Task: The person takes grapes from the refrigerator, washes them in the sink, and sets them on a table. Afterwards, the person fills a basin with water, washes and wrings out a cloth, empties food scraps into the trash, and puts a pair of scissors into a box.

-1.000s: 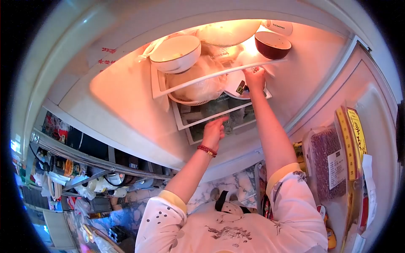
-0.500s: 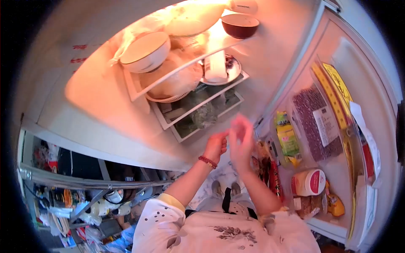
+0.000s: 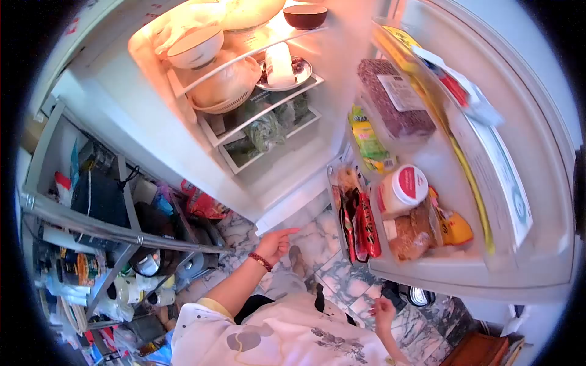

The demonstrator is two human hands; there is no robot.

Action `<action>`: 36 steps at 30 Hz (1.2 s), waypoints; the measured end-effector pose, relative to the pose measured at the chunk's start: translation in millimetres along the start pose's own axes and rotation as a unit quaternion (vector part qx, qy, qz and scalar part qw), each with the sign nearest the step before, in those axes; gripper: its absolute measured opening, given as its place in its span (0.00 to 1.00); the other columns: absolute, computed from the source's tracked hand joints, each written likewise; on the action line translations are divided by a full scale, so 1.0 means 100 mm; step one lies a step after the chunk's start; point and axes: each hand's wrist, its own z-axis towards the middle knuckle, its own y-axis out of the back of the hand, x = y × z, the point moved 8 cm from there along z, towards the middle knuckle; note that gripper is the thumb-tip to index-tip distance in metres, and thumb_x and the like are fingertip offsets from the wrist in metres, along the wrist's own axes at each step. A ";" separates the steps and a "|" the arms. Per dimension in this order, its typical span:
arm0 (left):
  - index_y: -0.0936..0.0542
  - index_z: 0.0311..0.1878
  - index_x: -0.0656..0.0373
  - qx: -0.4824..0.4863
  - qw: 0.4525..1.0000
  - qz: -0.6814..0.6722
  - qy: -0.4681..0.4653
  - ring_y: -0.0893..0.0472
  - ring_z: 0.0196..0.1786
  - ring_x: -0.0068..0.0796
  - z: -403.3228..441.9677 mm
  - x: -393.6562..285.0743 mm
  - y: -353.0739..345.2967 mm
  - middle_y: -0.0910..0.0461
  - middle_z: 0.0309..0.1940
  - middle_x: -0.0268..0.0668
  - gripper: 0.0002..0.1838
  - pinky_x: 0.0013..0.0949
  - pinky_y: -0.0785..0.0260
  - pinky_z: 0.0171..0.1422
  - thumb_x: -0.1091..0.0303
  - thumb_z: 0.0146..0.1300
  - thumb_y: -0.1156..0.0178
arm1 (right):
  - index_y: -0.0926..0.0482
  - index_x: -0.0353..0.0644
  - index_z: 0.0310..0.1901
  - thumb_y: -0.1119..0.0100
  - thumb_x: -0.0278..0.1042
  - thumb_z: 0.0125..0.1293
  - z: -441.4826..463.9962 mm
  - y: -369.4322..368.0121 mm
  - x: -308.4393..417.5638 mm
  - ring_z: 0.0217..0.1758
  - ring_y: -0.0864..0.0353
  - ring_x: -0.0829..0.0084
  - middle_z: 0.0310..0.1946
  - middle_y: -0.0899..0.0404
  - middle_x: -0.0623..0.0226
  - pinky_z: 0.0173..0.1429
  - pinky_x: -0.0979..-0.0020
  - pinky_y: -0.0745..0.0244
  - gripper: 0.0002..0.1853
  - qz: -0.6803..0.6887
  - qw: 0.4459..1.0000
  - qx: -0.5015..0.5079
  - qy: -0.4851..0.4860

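My left hand (image 3: 276,245), with a red bead bracelet (image 3: 260,262) at the wrist, is in front of the open fridge's lower edge. Its index finger points right and the other fingers curl loosely; I see nothing in it. Below the fridge door, my right hand (image 3: 383,312) hangs low over the marble-patterned floor, fingers half bent and apart, holding nothing visible. Red packets (image 3: 364,229) in the lower door bin lie above and between the hands. Near them are a white tub with a pink lid (image 3: 409,186) and a bag of brown food (image 3: 414,235).
The fridge door (image 3: 531,268) stands open on the right. Inside are a white bowl (image 3: 195,47), a dark bowl (image 3: 305,17), a plate (image 3: 305,73) and a greens drawer (image 3: 265,131). A cluttered metal rack (image 3: 91,229) borders the left; a brown box (image 3: 476,352) sits lower right.
My hands, close together before, have come apart: the left moved left and down, the right dropped low to the right. The view has shifted, showing more floor and door.
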 end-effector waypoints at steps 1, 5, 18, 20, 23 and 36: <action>0.28 0.62 0.67 -0.017 1.000 -0.016 0.010 0.48 0.20 0.11 -0.09 0.12 0.04 0.47 0.19 0.18 0.19 0.15 0.54 0.22 0.73 0.71 0.57 | 0.28 0.38 0.51 0.40 0.20 0.58 0.05 0.26 -0.10 0.29 0.21 0.74 0.32 0.21 0.65 0.35 0.73 0.23 0.19 -0.051 0.997 -0.062 0.019; 0.29 0.61 0.68 0.010 0.996 -0.048 0.072 0.48 0.20 0.10 -0.22 0.71 0.09 0.47 0.19 0.18 0.18 0.14 0.53 0.20 0.71 0.73 0.57 | 0.39 0.38 0.66 0.36 0.17 0.50 -0.10 0.28 0.81 0.50 0.27 0.67 0.57 0.31 0.57 0.50 0.70 0.26 0.39 -0.064 0.972 -0.123 0.188; 0.31 0.62 0.67 0.013 0.988 0.035 0.148 0.46 0.18 0.11 -0.56 1.25 0.64 0.45 0.18 0.19 0.19 0.16 0.53 0.19 0.70 0.72 0.53 | 0.34 0.38 0.59 0.39 0.19 0.55 -0.73 -0.96 1.05 0.33 0.21 0.70 0.42 0.26 0.59 0.35 0.72 0.25 0.28 -0.094 0.963 -0.043 0.250; 0.32 0.62 0.67 0.002 0.983 0.022 0.181 0.45 0.18 0.10 -0.47 1.36 0.92 0.44 0.17 0.20 0.18 0.16 0.53 0.19 0.71 0.72 0.55 | 0.31 0.39 0.59 0.38 0.22 0.56 -0.89 -1.29 1.10 0.30 0.21 0.69 0.40 0.24 0.59 0.35 0.71 0.25 0.27 -0.067 0.953 0.065 0.288; 0.30 0.59 0.67 -0.060 0.977 0.018 0.202 0.44 0.18 0.10 -0.51 1.48 1.28 0.43 0.17 0.20 0.16 0.15 0.53 0.18 0.72 0.72 0.56 | 0.29 0.42 0.59 0.38 0.26 0.58 -1.15 -1.56 1.14 0.31 0.20 0.68 0.39 0.23 0.59 0.36 0.69 0.24 0.25 -0.151 0.905 0.239 0.319; 0.23 0.45 0.65 -0.044 0.925 0.138 0.352 0.46 0.16 0.14 -0.04 3.00 -0.35 0.44 0.15 0.21 0.12 0.19 0.52 0.17 0.70 0.71 0.56 | 0.19 0.40 0.39 0.39 0.31 0.57 -1.81 1.69 -1.18 0.34 0.16 0.66 0.29 0.16 0.61 0.40 0.67 0.22 0.09 0.084 0.959 -0.268 0.048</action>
